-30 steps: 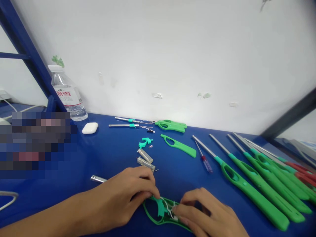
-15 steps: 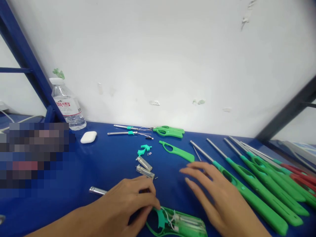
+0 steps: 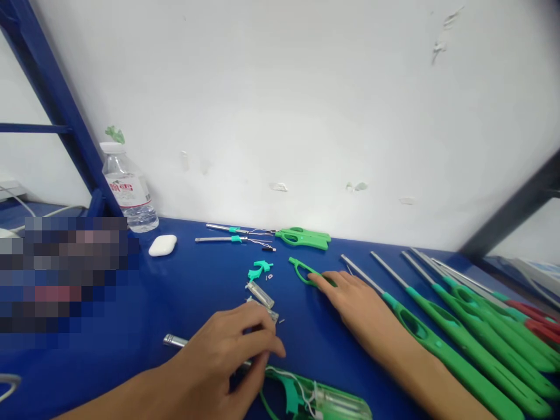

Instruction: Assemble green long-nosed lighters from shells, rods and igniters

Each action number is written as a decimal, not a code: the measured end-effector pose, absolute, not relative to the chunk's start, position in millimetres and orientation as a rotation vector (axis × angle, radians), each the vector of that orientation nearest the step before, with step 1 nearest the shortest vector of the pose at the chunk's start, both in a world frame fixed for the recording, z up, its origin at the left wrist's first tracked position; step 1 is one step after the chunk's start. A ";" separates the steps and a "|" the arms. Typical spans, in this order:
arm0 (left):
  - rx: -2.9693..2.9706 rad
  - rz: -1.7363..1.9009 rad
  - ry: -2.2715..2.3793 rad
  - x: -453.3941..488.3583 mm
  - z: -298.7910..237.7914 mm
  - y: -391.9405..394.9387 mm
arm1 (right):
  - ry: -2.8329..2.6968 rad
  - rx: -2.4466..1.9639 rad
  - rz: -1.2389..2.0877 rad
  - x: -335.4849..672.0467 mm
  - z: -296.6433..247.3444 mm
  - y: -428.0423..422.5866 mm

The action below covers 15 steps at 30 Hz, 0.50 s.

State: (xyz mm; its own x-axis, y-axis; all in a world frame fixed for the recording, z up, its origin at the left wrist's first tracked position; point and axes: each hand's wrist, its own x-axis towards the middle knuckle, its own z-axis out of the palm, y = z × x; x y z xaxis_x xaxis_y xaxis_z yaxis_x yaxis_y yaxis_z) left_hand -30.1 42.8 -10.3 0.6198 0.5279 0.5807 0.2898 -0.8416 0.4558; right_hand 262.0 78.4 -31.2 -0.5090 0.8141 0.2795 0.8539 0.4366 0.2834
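Note:
My left hand (image 3: 236,350) is closed on an opened gas lighter, around the joint between its metal tube (image 3: 175,340) and green half-casing (image 3: 350,402). In that casing I see a clear fuel tank (image 3: 339,404), white wires and a teal trigger (image 3: 289,394). My right hand (image 3: 350,297) lies over a loose green casing half (image 3: 301,270), its fingers curled on the handle end, which they mostly cover. Between my hands and the wall are a clear fuel tank (image 3: 261,294), a second one partly behind my left fingers, and teal trigger pieces (image 3: 261,268).
Several assembled green lighters (image 3: 455,361) lie on the right, with red ones (image 3: 538,321) beyond. Along the wall are metal tubes with wires (image 3: 221,240) and green casing halves (image 3: 306,238). A water bottle (image 3: 131,192) and white case (image 3: 163,245) stand at left.
My right hand has moved forward and left from above the table onto the loose green casing half. My left hand keeps its hold on the opened lighter. The view has shifted slightly.

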 end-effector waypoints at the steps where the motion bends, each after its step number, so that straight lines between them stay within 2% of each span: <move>1: 2.526 1.082 0.669 -30.1 -9.7 43.0 | -2.571 -1.493 -0.614 263.2 -32.0 76.4; 9: 2.430 1.248 0.760 -27.9 0.3 46.4 | -2.492 -1.353 -0.612 276.7 -27.8 55.2; 13: 2.424 1.242 0.785 -28.5 5.2 47.8 | -2.436 -1.160 -0.254 272.5 -4.7 22.9; 15: 2.425 1.238 0.792 -29.6 3.7 47.9 | -2.361 -1.043 -0.265 272.2 -0.6 9.4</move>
State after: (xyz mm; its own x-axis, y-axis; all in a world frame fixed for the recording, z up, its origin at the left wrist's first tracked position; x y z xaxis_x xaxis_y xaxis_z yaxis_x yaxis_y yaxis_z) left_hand -29.6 47.9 3.7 0.4753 0.5979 0.6455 0.3352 -0.8014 0.4955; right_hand 272.2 9.4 -0.6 -0.5549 0.6248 0.5493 0.7312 0.6812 -0.0363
